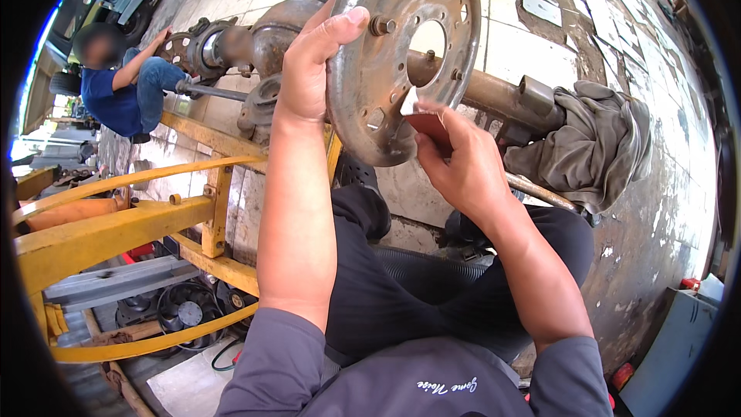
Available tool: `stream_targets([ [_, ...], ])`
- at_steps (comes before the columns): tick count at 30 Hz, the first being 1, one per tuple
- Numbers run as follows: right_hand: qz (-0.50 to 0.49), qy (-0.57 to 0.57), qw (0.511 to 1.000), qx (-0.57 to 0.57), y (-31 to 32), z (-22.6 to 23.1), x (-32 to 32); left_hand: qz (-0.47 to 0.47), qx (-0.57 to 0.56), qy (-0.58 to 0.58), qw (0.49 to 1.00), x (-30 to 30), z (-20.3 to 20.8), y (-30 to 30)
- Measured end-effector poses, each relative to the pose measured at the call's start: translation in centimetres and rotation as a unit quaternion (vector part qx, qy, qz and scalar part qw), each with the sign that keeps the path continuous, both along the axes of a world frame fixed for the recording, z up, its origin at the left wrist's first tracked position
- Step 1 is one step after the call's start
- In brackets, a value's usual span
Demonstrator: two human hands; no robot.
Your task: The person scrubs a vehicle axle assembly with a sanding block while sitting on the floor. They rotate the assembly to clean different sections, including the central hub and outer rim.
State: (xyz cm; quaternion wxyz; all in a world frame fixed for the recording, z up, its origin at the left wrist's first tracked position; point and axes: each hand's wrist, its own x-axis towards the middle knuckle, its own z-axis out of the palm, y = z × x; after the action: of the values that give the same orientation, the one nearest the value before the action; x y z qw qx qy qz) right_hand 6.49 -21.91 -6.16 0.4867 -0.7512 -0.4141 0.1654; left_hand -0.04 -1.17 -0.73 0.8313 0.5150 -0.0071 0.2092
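My left hand (309,69) grips the left edge of a rusty round brake drum (369,81), thumb on its face and fingers behind the rim. The drum stands tilted on edge, with a large centre hole, smaller holes and several studs. Between the fingers and thumb of my right hand (471,166) is a folded piece of reddish-brown sandpaper (430,128). It lies at the lower right of the drum's face, close to the centre hole; whether it touches the metal I cannot tell.
Behind the drum runs a rusty axle housing (502,96), with a grey-brown cloth (590,143) draped over its right end. A yellow metal frame (116,233) stands at left, near a black fan (187,313). A person in blue (116,96) crouches at far left, one hand toward metal parts.
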Motion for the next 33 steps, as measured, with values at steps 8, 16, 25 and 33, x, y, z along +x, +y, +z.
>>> stream_targets([
  [8, 0.052, -0.083, 0.995, -0.008, -0.6, -4.1, -4.8, 0.057, -0.032, 0.051, 0.997, 0.0, -1.2, 1.1],
  [16, 0.074, -0.148, 0.986, -0.023, -0.6, -3.8, -5.1, 0.063, -0.007, 0.040, 0.997, 0.1, -2.0, 2.2],
  [25, 0.028, -0.098, 0.995, 0.013, -0.5, -3.7, -5.9, 0.057, -0.011, 0.043, 0.997, 0.1, -1.8, 1.6],
  [33, 0.031, -0.097, 0.995, 0.015, -0.4, -3.9, -5.7, 0.022, -0.021, 0.027, 0.999, 0.2, -1.3, 1.3],
])
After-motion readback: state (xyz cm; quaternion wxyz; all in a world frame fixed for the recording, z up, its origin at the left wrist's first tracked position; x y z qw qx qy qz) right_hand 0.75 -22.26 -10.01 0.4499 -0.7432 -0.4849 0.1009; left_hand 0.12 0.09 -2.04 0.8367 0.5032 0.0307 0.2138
